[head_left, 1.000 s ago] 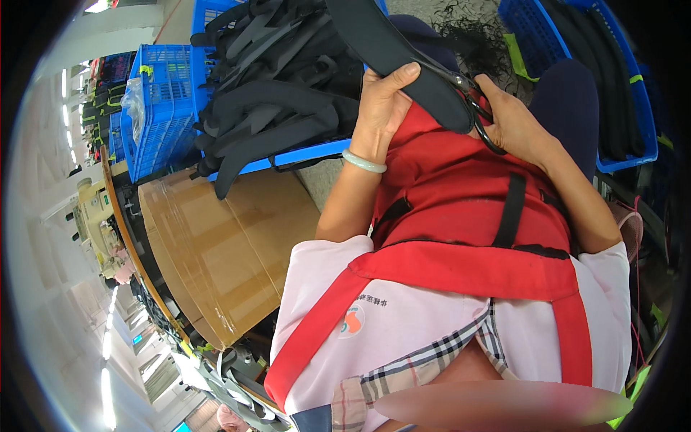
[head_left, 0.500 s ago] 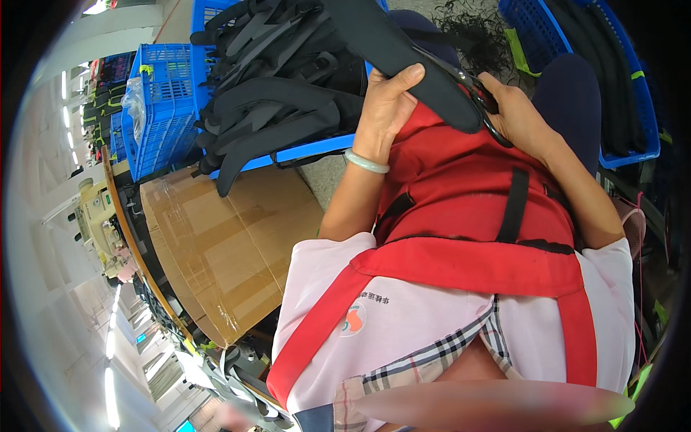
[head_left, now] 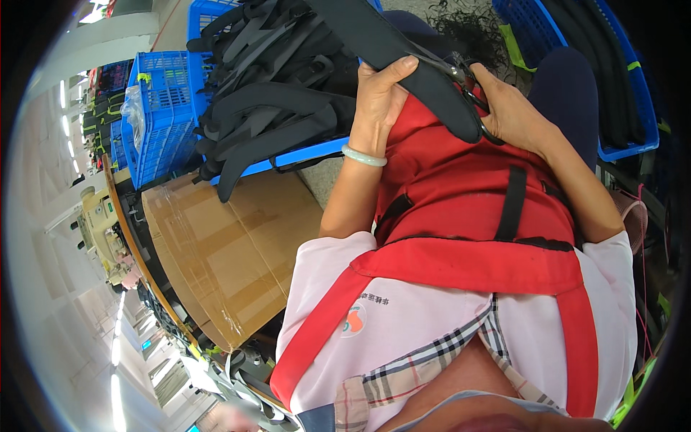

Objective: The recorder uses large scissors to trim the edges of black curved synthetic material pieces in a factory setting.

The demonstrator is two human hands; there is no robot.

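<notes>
My left hand (head_left: 380, 97) grips a long black padded strap (head_left: 392, 43), thumb on top and fingers hidden beneath. The strap slants from the upper middle down to a rounded end above my lap. My right hand (head_left: 517, 114) is closed on a pair of scissors (head_left: 458, 73) with dark handles. Their blades lie along the strap's right edge; whether they are apart or together I cannot tell. Left of my left hand, many similar black straps (head_left: 270, 108) are heaped in a blue plastic crate (head_left: 306, 152).
A taped cardboard box (head_left: 230, 252) sits below the heap, beside another blue crate (head_left: 162, 108). At the right, a blue crate (head_left: 630, 153) holds black padded pieces. Black trimmings (head_left: 471, 32) litter the floor ahead. A sewing machine (head_left: 99, 223) stands far left.
The strap's rounded end has shifted slightly down. My right hand and the scissors have moved a little left along the strap's edge. My left hand keeps its grip.
</notes>
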